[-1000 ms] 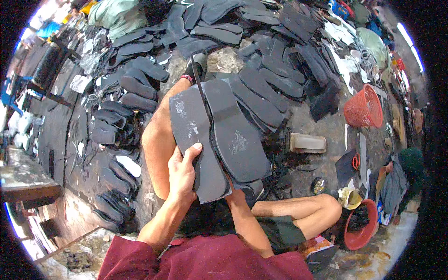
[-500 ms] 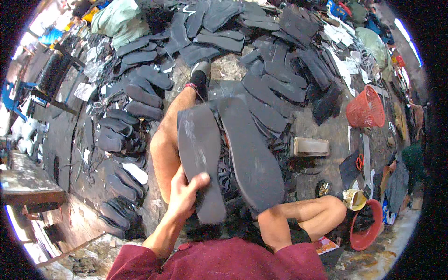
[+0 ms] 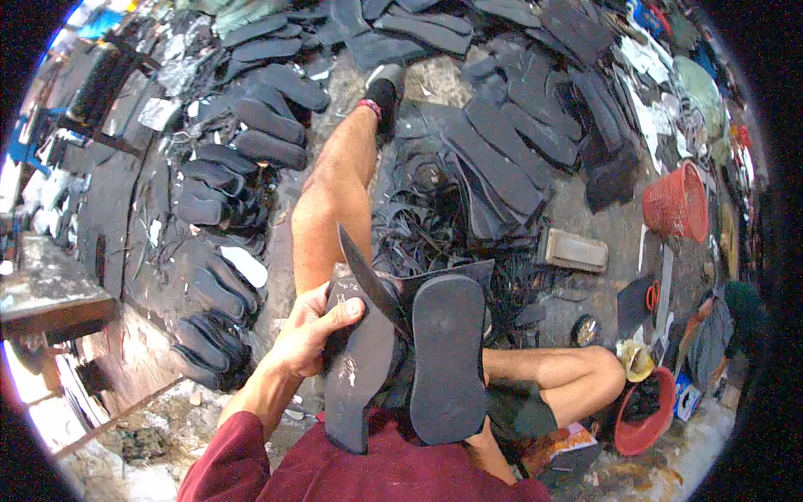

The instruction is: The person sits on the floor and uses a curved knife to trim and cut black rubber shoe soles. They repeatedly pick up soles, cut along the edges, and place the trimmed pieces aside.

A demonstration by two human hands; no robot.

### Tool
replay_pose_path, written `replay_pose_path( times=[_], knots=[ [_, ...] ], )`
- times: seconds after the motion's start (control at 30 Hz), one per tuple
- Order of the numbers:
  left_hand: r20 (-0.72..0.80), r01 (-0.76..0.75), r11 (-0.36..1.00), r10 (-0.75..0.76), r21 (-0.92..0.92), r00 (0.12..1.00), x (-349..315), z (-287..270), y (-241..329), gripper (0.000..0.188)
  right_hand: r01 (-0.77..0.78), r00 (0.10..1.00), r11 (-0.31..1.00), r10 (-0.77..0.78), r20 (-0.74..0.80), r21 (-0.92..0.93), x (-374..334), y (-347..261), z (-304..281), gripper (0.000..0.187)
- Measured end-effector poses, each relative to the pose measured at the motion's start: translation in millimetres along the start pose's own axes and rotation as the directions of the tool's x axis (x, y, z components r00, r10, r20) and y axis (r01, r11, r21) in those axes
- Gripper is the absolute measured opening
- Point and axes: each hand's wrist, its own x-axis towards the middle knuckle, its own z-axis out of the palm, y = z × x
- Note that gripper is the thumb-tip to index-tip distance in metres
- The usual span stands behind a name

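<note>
1. Head view, left hand: the left hand (image 3: pixel 311 335) pinches a dark sheet (image 3: pixel 355 368), thumb laid flat on its white-scuffed face, the fingers out of sight beneath. The sheet tilts down toward the lap, its inner edge curved.

2. Head view, right hand: the right forearm (image 3: pixel 491 456) runs up behind a rounded sole (image 3: pixel 449 360). The hand itself is hidden, so I cannot tell how its fingers are set.

3. Where the sole is: just right of the sheet, close in front of the maroon shirt (image 3: pixel 335 468), its broad face toward the camera. A pointed dark strip (image 3: pixel 368 280) rises between the 2 pieces; blade or waste, I cannot tell.

4. What has changed: 0.5 s ago the sole slanted out over the bent knee; now it stands nearly upright, closer to the body. At 1.0 s ago, 2 broad panels lay side by side in its place. My judgement is that the sole is now a piece of its own, apart from the waste around it.

5. Around the hands: trimmings (image 3: pixel 414 226) lie beyond the sheet, stacked soles (image 3: pixel 272 125) to the left, a pale block (image 3: pixel 575 251) and a red basket (image 3: pixel 676 201) to the right.
</note>
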Motion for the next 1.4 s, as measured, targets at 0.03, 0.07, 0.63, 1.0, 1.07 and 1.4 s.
replay_pose_path(
  times=[0.03, 0.07, 0.63, 1.0, 1.07, 1.4],
  knots=[
    [-0.011, 0.015, 0.999, -0.015, 0.043, 1.000, 2.9, 2.8, -0.2, 0.039, -0.005, 1.000, 1.000, 0.005, 0.011, -0.023, 0.9, -0.1, -3.5, 0.051],
    [-0.033, 0.018, 0.996, -0.015, 0.088, 0.999, 2.1, 4.5, 4.2, 0.039, 0.007, 0.999, 0.999, -0.006, 0.034, -0.042, 10.0, -4.0, -6.4, 0.051],
    [0.013, 0.191, 0.877, -0.219, 0.440, 0.976, 12.1, 11.1, 35.7, 0.029, 0.359, 0.635, 0.913, -0.086, 0.768, -0.194, 212.9, -100.8, -58.0, 0.049],
    [0.447, 0.259, 0.941, -0.333, 0.220, 0.830, 25.8, -19.3, 20.3, 0.086, -0.127, 0.809, 0.992, 0.103, 0.579, 0.001, 149.1, -57.6, -77.3, 0.048],
    [0.353, 0.155, 0.980, -0.104, -0.121, 0.930, 4.1, -20.9, 14.0, 0.105, -0.460, 0.840, 0.854, 0.329, 0.432, 0.243, 123.4, -84.1, -77.7, 0.048],
    [-0.128, -0.372, 0.925, 0.361, -0.076, 0.924, 46.0, 129.5, -3.9, 0.052, -0.245, 0.970, 0.733, 0.186, 0.159, 0.635, 68.6, -85.4, -65.6, 0.055]
  ],
)
